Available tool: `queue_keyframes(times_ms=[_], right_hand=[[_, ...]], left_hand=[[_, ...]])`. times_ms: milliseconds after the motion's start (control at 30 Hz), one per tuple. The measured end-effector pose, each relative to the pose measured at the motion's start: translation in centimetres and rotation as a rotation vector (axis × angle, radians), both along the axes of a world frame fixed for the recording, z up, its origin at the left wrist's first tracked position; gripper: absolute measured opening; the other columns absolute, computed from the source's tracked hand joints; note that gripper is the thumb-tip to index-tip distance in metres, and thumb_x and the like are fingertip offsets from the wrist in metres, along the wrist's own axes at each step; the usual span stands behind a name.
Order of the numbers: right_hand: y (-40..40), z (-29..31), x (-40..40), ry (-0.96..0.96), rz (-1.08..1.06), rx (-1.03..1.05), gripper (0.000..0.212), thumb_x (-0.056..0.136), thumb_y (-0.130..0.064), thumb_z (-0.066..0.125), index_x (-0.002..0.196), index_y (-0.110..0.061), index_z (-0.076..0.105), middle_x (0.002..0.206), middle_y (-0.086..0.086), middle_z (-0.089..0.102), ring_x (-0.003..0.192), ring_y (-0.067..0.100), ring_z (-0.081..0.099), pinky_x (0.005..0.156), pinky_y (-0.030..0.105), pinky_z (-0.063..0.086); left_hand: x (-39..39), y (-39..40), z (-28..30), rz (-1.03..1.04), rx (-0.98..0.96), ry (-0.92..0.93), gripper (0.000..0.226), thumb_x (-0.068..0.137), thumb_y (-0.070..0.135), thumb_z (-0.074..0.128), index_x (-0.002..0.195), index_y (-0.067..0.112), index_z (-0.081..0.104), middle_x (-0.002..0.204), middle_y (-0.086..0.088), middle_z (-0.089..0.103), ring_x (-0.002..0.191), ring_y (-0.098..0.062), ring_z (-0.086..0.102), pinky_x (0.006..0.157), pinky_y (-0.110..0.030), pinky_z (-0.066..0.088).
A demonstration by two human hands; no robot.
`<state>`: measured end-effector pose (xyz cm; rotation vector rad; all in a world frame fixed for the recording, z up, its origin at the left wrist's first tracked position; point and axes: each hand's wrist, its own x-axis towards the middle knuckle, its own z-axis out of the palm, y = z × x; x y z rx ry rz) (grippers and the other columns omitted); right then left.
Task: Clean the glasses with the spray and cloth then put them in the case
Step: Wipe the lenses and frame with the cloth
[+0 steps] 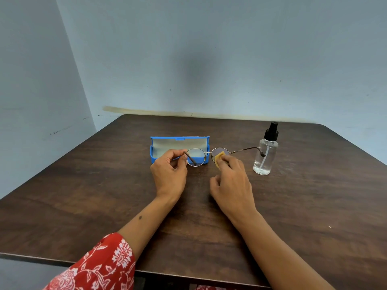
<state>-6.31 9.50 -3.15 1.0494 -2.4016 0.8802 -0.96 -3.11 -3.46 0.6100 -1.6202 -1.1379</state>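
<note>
the left hand (168, 170) is pinching the near temple of the thin gold wire-rimmed glasses (206, 156), whose long axis is running left to right just ahead of both hands, in front of the open blue plastic case (159, 158). the right hand (231, 183) is pressing a small yellow cloth (219, 156) on the nearer right lens; the clear spray bottle with a black pump (266, 153) is standing just beyond it to the right.

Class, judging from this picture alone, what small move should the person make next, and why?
Probably shift the yellow cloth to the other lens: the right hand presses it on one lens, while the left hand pinches the glasses beside the unwiped one.
</note>
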Motion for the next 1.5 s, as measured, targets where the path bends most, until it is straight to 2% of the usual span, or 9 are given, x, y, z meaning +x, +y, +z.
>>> queue_keyframes(times_ms=[133, 300, 467, 633, 800, 967, 1100, 1267, 1500], right_hand=[[0.28, 0.07, -0.39, -0.041, -0.105, -0.039, 0.040, 0.081, -0.007, 0.052, 0.120, -0.002, 0.057, 0.130, 0.008, 0.048, 0.121, 0.022, 0.040, 0.080, 0.029, 0.045], [-0.03, -0.13, -0.01, 0.030, 0.012, -0.014, 0.037, 0.077, -0.002, 0.057, 0.114, 0.002, 0.060, 0.121, 0.012, 0.055, 0.114, 0.026, 0.049, 0.075, 0.032, 0.049], [0.30, 0.05, -0.32, -0.012, -0.093, -0.043, 0.034, 0.081, -0.006, 0.053, 0.115, -0.001, 0.060, 0.126, 0.009, 0.051, 0.118, 0.023, 0.043, 0.077, 0.030, 0.047], [-0.16, -0.14, -0.01, 0.033, 0.011, -0.018, 0.037, 0.077, -0.002, 0.058, 0.113, 0.002, 0.061, 0.117, 0.012, 0.056, 0.111, 0.027, 0.050, 0.074, 0.033, 0.050], [0.12, 0.15, -0.32, -0.033, -0.111, -0.035, 0.038, 0.082, -0.008, 0.052, 0.119, -0.003, 0.058, 0.129, 0.008, 0.049, 0.120, 0.022, 0.040, 0.080, 0.030, 0.046], [-0.22, -0.08, 0.02, 0.016, 0.006, -0.023, 0.040, 0.079, -0.004, 0.056, 0.118, 0.000, 0.059, 0.125, 0.010, 0.053, 0.115, 0.025, 0.047, 0.077, 0.031, 0.048], [0.07, 0.17, -0.19, -0.049, -0.099, -0.024, 0.042, 0.082, -0.007, 0.051, 0.123, -0.002, 0.055, 0.131, 0.008, 0.047, 0.121, 0.022, 0.038, 0.082, 0.031, 0.046], [-0.21, 0.03, 0.16, -0.010, 0.018, 0.034, 0.044, 0.082, -0.004, 0.051, 0.125, 0.000, 0.053, 0.131, 0.010, 0.047, 0.122, 0.023, 0.039, 0.084, 0.031, 0.047], [0.08, 0.20, -0.11, -0.046, -0.075, 0.019, 0.045, 0.083, -0.006, 0.050, 0.128, -0.003, 0.051, 0.134, 0.007, 0.044, 0.123, 0.022, 0.036, 0.083, 0.030, 0.045]], left_hand=[[0.05, 0.11, -0.02, 0.003, -0.018, 0.001, 0.009, 0.083, 0.004, 0.066, 0.089, 0.009, 0.072, 0.086, 0.000, 0.072, 0.077, -0.002, 0.067, 0.073, -0.020, 0.055], [0.05, 0.02, 0.00, 0.010, -0.005, 0.000, 0.010, 0.084, 0.003, 0.065, 0.091, 0.008, 0.071, 0.082, 0.000, 0.071, 0.075, -0.005, 0.068, 0.074, -0.026, 0.058], [0.09, 0.09, -0.07, 0.006, -0.023, -0.006, 0.011, 0.084, 0.004, 0.066, 0.090, 0.010, 0.071, 0.084, 0.001, 0.072, 0.080, -0.009, 0.069, 0.076, -0.029, 0.058], [0.12, 0.22, 0.19, 0.018, -0.016, -0.005, 0.013, 0.084, 0.003, 0.065, 0.088, 0.014, 0.070, 0.083, 0.002, 0.071, 0.077, -0.006, 0.069, 0.075, -0.024, 0.057], [0.22, 0.34, 0.15, 0.014, -0.042, -0.019, 0.011, 0.084, 0.005, 0.066, 0.090, 0.012, 0.071, 0.082, 0.006, 0.070, 0.076, -0.001, 0.067, 0.071, -0.017, 0.055], [0.12, 0.24, 0.22, 0.021, -0.042, -0.013, 0.010, 0.084, 0.003, 0.065, 0.089, 0.009, 0.071, 0.083, 0.001, 0.072, 0.071, 0.005, 0.065, 0.071, -0.016, 0.055], [0.10, 0.30, 0.13, 0.025, -0.044, -0.014, 0.010, 0.083, 0.003, 0.066, 0.089, 0.009, 0.071, 0.081, 0.004, 0.070, 0.071, 0.003, 0.065, 0.069, -0.014, 0.054], [0.09, 0.27, 0.18, 0.030, -0.058, -0.022, 0.011, 0.083, 0.003, 0.066, 0.090, 0.009, 0.072, 0.080, 0.007, 0.069, 0.068, 0.011, 0.063, 0.066, -0.010, 0.052], [-0.03, 0.32, 0.07, 0.016, -0.022, -0.017, 0.011, 0.084, 0.003, 0.065, 0.091, 0.010, 0.072, 0.082, 0.003, 0.070, 0.074, -0.001, 0.066, 0.071, -0.019, 0.056]])
